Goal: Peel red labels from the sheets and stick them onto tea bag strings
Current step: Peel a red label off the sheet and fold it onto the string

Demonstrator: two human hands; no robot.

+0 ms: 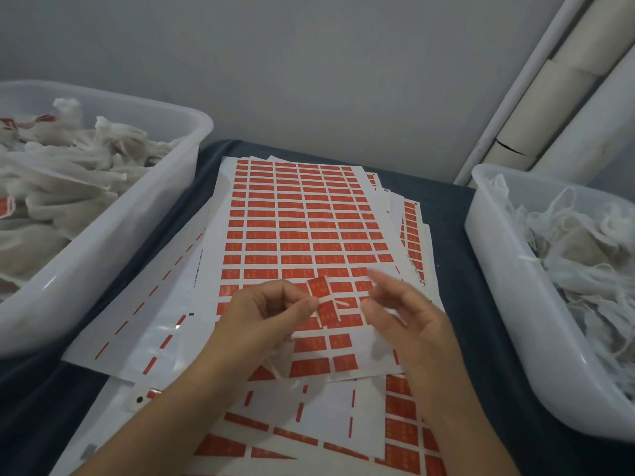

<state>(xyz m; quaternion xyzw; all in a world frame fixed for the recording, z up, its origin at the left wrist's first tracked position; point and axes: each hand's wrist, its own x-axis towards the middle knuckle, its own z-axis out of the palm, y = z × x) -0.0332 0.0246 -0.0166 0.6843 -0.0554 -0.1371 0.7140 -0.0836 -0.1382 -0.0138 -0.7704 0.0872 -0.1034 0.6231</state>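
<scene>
Both forearms are reaching in from the near edge over the label sheets (302, 214). The left hand (264, 312) is pinching a red label (323, 302) and a white tea bag string (335, 300) in its grip above the sheets. The right hand (402, 310) is hovering just beside, fingers spread and released, blurred.

Red label (322, 301): peeled, upright, white tea bag string (335, 301) crossing its middle. Label sheets (302, 218): stacked mid-tabletop, lower rows partly stripped.
</scene>
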